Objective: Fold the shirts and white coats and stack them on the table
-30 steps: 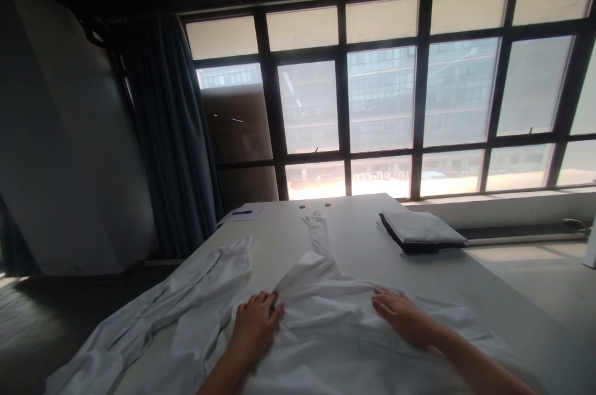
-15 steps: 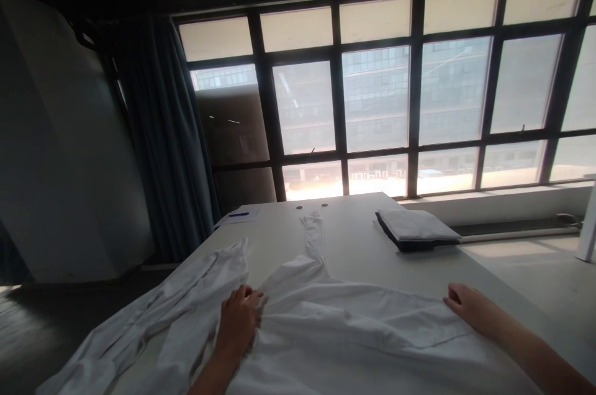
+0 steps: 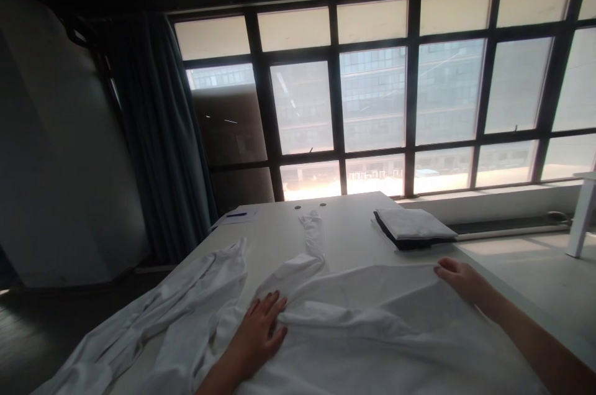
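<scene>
A white long-sleeved shirt (image 3: 354,314) lies spread over the near part of the white table (image 3: 351,230), one sleeve stretching toward the far end. My left hand (image 3: 263,330) rests on its upper left part, fingers apart and palm down on the wrinkled cloth. At the shirt's right side, my right hand (image 3: 456,274) pinches the far edge of the fabric and holds it slightly raised and taut. Left of my left hand lies a second white garment (image 3: 186,305), crumpled lengthwise along the table's left side.
A folded stack of white and black cloth (image 3: 414,225) sits on the table's right side. Paper with a blue pen (image 3: 236,215) lies at the far left corner. Windows (image 3: 372,97) stand behind the table; a dark curtain (image 3: 161,146) hangs left. A white table leg (image 3: 581,218) stands at right.
My left hand has slid a little right and opened out flat on the shirt. My right hand has moved up and slightly left, lifting the shirt's edge and pulling its wrinkles smoother.
</scene>
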A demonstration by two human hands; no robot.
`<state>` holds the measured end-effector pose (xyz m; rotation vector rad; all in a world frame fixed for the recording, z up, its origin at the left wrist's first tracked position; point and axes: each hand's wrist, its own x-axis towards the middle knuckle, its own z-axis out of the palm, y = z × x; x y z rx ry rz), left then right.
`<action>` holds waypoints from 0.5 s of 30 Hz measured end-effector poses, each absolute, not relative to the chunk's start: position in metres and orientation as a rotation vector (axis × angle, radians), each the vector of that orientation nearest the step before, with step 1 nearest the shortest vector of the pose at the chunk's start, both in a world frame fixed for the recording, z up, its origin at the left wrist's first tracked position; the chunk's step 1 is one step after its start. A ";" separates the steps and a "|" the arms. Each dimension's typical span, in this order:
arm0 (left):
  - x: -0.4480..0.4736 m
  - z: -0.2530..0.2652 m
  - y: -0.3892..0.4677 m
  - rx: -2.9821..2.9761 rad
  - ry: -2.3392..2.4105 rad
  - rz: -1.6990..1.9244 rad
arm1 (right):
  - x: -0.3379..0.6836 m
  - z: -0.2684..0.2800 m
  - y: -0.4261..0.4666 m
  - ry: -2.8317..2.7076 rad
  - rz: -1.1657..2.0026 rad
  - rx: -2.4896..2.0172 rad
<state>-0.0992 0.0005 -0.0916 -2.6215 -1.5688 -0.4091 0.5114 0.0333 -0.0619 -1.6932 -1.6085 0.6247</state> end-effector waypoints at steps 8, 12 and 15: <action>-0.082 -0.081 -0.013 -2.611 -1.553 -0.463 | 0.521 -0.029 0.021 -1.467 -0.089 -1.771; -0.071 -0.076 -0.019 -2.633 -1.556 -0.431 | 0.517 -0.029 0.021 -1.337 -0.041 -1.860; -0.070 -0.077 -0.019 -2.622 -1.609 -0.346 | 0.513 -0.043 0.029 -1.232 0.158 -1.855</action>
